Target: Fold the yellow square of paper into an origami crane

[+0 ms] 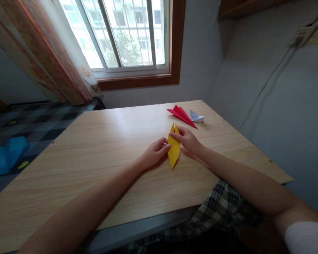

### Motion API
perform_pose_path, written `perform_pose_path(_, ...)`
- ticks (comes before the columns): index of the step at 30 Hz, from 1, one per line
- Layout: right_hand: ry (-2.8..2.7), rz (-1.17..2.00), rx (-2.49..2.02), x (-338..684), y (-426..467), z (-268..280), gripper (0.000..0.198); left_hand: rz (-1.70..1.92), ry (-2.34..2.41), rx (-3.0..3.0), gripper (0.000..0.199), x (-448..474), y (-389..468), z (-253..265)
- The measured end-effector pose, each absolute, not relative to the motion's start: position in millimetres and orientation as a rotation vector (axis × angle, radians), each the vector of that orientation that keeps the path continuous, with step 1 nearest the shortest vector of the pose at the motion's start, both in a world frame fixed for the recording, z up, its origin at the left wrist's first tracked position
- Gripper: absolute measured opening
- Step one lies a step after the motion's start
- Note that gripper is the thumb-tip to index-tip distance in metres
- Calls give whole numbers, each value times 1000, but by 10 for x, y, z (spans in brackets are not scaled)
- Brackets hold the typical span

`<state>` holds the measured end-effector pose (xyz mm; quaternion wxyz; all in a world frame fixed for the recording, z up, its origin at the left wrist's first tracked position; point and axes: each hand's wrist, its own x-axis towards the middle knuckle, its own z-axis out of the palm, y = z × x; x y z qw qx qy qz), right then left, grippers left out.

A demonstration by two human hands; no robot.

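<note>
A yellow folded paper (174, 152), diamond-shaped with two narrow points at its far end, is held up between my two hands over the table. My left hand (157, 151) pinches its left edge, thumb on the near face. On the right edge, higher up, my right hand (187, 138) grips it with the thumb laid across the front below the split points. The fingers behind the paper are partly hidden.
Beyond my hands, a red paper plane (182, 115) and a white paper boat (197, 116) lie on the wooden table (116, 137). Blue folded paper (9, 153) rests on a checked cloth (39, 130) at the left. A wall (281, 116) borders the table's right.
</note>
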<state>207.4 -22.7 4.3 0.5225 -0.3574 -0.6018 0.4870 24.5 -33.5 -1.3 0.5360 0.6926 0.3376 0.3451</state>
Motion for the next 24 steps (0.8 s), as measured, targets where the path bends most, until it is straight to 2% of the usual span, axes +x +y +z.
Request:
perform_pose_path(5,-1422,1171,-901,2077,-235,79,52,821,758,1654,31,260,-323,-5)
perform_pose_path(13,-1483,1452,-905,2063,-312,73,46,1221,837,1502,23,203,-214,16)
perform_pose_path(24,-1510,1580,-930,2077,-334,70,44,1157,717,1554,17,209,-240,55)
